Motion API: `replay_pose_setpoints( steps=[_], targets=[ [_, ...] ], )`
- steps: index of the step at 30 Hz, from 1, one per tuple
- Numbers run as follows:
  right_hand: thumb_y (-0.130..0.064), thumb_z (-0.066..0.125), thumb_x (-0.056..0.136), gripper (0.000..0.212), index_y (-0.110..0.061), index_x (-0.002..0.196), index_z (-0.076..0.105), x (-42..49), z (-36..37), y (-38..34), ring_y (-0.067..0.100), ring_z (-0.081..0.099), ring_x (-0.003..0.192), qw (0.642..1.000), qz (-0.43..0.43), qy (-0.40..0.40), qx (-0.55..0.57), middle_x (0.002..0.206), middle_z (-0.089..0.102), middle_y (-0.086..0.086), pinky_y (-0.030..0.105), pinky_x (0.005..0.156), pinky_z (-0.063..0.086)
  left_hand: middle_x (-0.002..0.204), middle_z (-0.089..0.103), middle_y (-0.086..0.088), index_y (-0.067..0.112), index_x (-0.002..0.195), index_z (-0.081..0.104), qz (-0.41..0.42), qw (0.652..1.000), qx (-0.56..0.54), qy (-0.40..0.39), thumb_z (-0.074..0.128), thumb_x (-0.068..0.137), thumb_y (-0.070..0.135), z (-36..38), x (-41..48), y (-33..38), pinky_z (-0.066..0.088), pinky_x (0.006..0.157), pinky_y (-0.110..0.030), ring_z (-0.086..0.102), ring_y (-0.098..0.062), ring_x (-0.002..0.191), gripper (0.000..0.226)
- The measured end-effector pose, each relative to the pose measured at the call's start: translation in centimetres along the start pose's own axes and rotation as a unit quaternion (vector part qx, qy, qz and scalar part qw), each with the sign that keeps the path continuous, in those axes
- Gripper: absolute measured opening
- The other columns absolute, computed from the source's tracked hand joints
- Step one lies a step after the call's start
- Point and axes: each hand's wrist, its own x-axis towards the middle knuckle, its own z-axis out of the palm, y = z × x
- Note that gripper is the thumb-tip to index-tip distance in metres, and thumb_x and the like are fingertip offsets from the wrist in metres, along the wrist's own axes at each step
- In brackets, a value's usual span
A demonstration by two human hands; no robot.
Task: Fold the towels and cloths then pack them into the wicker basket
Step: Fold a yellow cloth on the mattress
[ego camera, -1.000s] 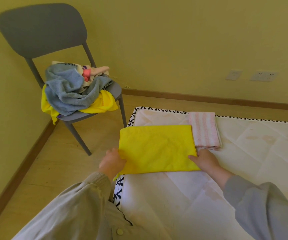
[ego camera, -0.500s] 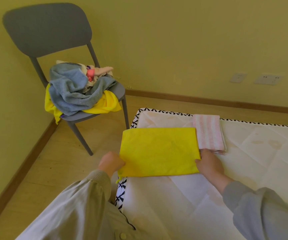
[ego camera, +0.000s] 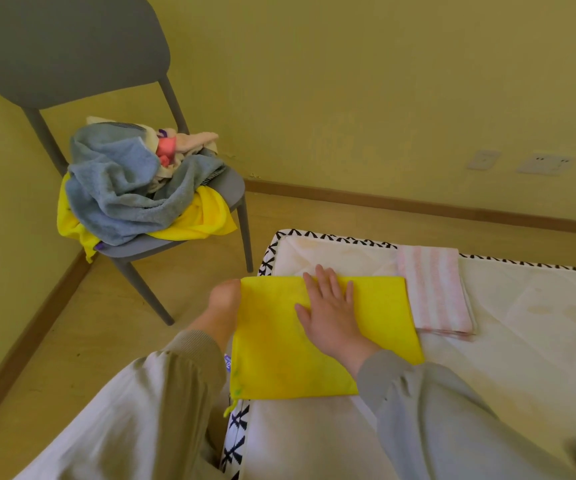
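A folded yellow cloth (ego camera: 272,344) lies on the near left corner of the white mattress (ego camera: 522,341). My right hand (ego camera: 331,310) rests flat on top of it, fingers straight and spread. At the cloth's left edge my left hand (ego camera: 222,299) grips the fabric, fingers hidden behind it. A folded pink striped towel (ego camera: 433,289) lies just to the right of the yellow cloth. No wicker basket is in view.
A grey chair (ego camera: 71,57) stands in the corner at the left, with a heap of unfolded towels (ego camera: 123,188) on its seat: blue-grey, yellow, cream and pink. Wooden floor lies between chair and mattress. Wall sockets (ego camera: 543,163) sit low on the right wall.
My right hand left the cloth's right edge and now lies flat on its middle. My left hand slid up the left edge. The view moved closer.
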Motion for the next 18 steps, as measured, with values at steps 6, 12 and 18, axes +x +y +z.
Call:
replay_pose_setpoints(
  steps=[6, 12, 18],
  targets=[
    [-0.058, -0.002, 0.086, 0.075, -0.024, 0.152, -0.001, 0.1, 2.7, 0.5, 0.022, -0.014, 0.146, 0.999, -0.006, 0.016, -0.03, 0.159, -0.009, 0.002, 0.048, 0.116, -0.007, 0.082, 0.064, -0.01, 0.011, 0.087, 0.063, -0.028, 0.996, 0.006, -0.081, 0.058, 0.093, 0.034, -0.7, -0.6, 1.0, 0.051, 0.07, -0.033, 0.061, -0.023, 0.077, 0.024],
    [-0.057, 0.0, 0.087, 0.073, -0.025, 0.152, -0.001, 0.2, 3.0, 0.3, 0.019, -0.017, 0.145, 0.999, -0.013, 0.028, -0.031, 0.159, -0.01, 0.0, 0.046, 0.116, -0.01, 0.071, 0.054, -0.008, 0.014, 0.067, 0.057, 0.064, 0.996, 0.057, 0.022, 0.064, 0.09, 0.014, -0.9, 0.4, 1.1, 0.052, 0.075, -0.035, 0.054, -0.02, 0.067, 0.024],
    [-0.057, -0.001, 0.087, 0.072, -0.026, 0.151, -0.005, 0.3, 3.1, 0.2, 0.017, -0.021, 0.144, 0.999, -0.01, 0.033, -0.034, 0.157, -0.017, -0.001, 0.047, 0.116, -0.01, 0.1, 0.057, -0.009, 0.009, 0.112, 0.058, 0.26, 0.902, 0.318, 0.134, 0.051, 0.095, 0.015, 0.7, -0.5, -1.2, 0.043, 0.078, -0.036, 0.053, -0.026, 0.093, 0.019]
  ],
)
